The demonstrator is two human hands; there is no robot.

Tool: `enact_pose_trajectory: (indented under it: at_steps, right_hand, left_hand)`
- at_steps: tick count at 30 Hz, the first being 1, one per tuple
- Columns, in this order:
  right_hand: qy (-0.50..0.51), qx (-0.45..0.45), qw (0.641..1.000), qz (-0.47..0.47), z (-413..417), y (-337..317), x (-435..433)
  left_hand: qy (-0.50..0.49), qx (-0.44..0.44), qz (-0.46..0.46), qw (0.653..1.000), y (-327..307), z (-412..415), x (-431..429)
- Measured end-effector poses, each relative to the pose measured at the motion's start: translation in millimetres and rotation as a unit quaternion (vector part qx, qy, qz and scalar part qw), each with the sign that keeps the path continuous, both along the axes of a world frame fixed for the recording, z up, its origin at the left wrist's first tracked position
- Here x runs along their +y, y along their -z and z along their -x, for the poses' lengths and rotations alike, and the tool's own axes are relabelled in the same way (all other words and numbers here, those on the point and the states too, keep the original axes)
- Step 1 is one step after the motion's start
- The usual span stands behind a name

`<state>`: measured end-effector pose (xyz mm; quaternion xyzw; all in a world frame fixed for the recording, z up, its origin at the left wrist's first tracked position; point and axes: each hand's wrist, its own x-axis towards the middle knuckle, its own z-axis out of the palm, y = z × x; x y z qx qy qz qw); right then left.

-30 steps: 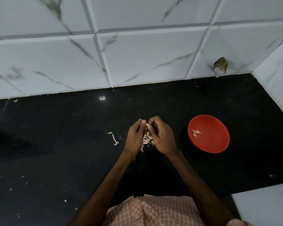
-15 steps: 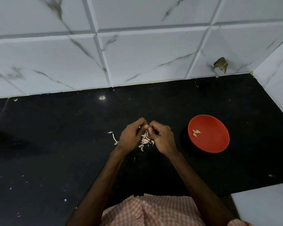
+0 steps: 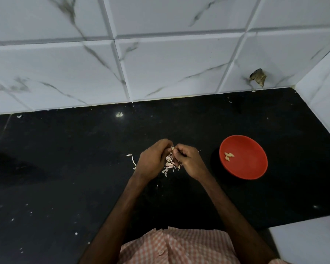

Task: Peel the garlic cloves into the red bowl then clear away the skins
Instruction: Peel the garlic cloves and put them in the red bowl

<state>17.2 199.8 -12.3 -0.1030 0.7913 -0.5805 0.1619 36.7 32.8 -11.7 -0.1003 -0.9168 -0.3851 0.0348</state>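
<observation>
Two peeled garlic cloves (image 3: 228, 156) lie in the red bowl (image 3: 251, 166), which stands on the black desk (image 3: 65, 168) well to the right of both hands.

Risk one: the garlic clove (image 3: 172, 148) being worked is small and held only at the fingertips. A slip during the tear would likely drop it into the pile of skins (image 3: 169, 164) directly beneath, where it would be hard to tell from the husk.

Risk two: the skins look light, and loose strips (image 3: 133, 160) lie apart to the left of the pile. A draught or a sweeping wrist could scatter more, which would lengthen the clearing step.

Risk three: a fragment of skin stuck to the clove could travel into the bowl with it.

Left hand (image 3: 152, 159): back upward, fingers curled, fingertips pinching the clove from the left.

Right hand (image 3: 189, 161): back upward, fingers curled, thumb and forefinger pinching the same clove from the right (whether they grip flesh or skin cannot be told).

Both forearms converge from the lower edge, and the hands meet just above the pile.
</observation>
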Motion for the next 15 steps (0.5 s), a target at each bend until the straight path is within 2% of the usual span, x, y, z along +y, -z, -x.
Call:
enact_pose_trajectory:
  at_steps: [3,5,6,8,11,15]
  right_hand:
    - [0.013,0.058,0.993,-0.100,0,3,0]
    - [0.008,0.126,0.973,-0.194,0,3,0]
    - [0.006,0.156,0.962,-0.225,0,2,-1]
    - [0.012,0.191,0.948,-0.254,0,-2,-3]
    - [0.028,0.229,0.928,-0.292,-1,-8,-8]
    - [0.037,0.242,0.921,-0.303,-1,-7,-12]
  left_hand:
    - [0.014,0.012,0.123,0.992,-1,-1,1]
    - [0.016,0.008,0.145,0.989,-1,-1,4]
    - [0.003,-0.001,0.131,0.991,-1,-2,6]
    - [-0.056,-0.040,0.046,0.997,2,-2,14]
    - [-0.130,-0.105,-0.088,0.982,5,3,23]
    - [-0.141,-0.149,-0.154,0.967,11,8,21]
